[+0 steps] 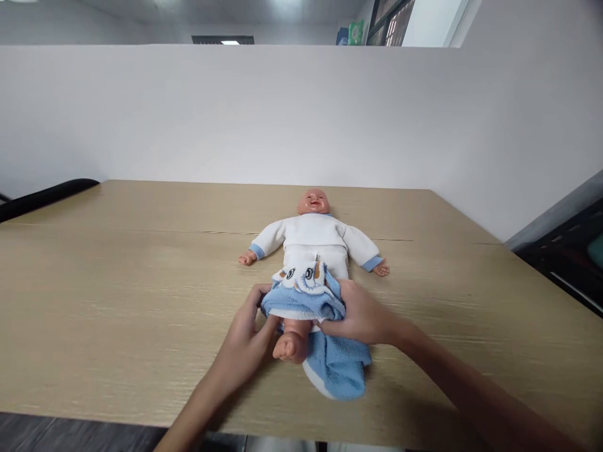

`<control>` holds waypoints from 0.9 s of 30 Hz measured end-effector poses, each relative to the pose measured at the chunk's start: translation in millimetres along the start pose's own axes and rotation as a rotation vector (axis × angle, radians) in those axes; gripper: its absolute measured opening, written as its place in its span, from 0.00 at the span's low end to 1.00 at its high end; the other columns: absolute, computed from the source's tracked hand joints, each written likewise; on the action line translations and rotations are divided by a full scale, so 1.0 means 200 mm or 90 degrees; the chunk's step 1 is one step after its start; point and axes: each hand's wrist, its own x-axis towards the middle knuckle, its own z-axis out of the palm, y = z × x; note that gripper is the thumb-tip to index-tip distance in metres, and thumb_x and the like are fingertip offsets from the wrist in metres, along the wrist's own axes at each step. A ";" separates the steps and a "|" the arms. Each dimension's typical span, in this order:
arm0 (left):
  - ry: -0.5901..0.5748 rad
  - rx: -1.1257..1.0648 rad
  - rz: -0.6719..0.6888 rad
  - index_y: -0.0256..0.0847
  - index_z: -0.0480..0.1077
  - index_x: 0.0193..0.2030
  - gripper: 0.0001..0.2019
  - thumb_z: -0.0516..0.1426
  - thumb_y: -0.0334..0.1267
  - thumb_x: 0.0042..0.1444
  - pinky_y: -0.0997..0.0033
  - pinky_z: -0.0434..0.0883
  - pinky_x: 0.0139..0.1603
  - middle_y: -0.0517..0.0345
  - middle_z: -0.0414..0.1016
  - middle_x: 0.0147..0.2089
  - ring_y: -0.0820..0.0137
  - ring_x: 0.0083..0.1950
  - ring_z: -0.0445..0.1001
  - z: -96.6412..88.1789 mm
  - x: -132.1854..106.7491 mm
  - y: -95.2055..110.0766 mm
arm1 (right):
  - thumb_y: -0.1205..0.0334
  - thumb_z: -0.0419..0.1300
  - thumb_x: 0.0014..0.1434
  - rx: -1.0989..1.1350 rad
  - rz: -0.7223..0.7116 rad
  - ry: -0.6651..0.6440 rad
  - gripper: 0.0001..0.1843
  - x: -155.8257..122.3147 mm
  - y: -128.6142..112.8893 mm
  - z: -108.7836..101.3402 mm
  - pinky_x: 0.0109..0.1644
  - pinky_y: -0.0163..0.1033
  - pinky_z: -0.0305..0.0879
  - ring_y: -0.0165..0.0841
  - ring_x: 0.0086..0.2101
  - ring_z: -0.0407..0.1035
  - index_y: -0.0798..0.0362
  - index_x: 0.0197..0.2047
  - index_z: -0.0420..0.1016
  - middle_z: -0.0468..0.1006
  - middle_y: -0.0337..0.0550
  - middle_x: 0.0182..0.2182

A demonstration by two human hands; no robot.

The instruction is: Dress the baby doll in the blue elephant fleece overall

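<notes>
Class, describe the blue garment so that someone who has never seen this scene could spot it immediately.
On the wooden table lies a baby doll in a white top. Bunched around its legs, gripped by the left hand and right hand, is the blue fleece garment, the only blue cloth, with cartoon eyes.

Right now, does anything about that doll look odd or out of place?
Only its clothes: the blue trousers are bunched around the doll's hips, one bare foot pokes out, and one trouser leg lies slack. The left hand and right hand grip the bunched cloth. Nothing looks damaged.
</notes>
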 end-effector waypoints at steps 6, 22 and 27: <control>-0.105 0.035 -0.003 0.41 0.69 0.57 0.12 0.57 0.44 0.74 0.59 0.68 0.68 0.50 0.76 0.60 0.58 0.63 0.72 -0.13 0.07 0.05 | 0.49 0.75 0.62 0.200 0.040 0.026 0.29 -0.09 0.12 -0.04 0.62 0.48 0.73 0.43 0.52 0.76 0.49 0.62 0.76 0.82 0.44 0.50; -0.344 0.275 0.176 0.46 0.70 0.71 0.30 0.62 0.58 0.69 0.56 0.70 0.65 0.48 0.78 0.63 0.50 0.68 0.71 -0.02 0.47 0.30 | 0.50 0.82 0.54 0.599 0.208 0.106 0.32 -0.16 0.24 0.00 0.46 0.35 0.70 0.34 0.42 0.75 0.50 0.57 0.78 0.82 0.41 0.46; -0.617 0.211 0.092 0.41 0.75 0.38 0.22 0.68 0.59 0.60 0.71 0.63 0.33 0.63 0.71 0.33 0.69 0.34 0.69 0.04 0.70 0.34 | 0.49 0.79 0.60 0.533 0.152 0.031 0.29 -0.18 0.27 -0.03 0.49 0.34 0.69 0.32 0.44 0.73 0.48 0.58 0.75 0.79 0.37 0.46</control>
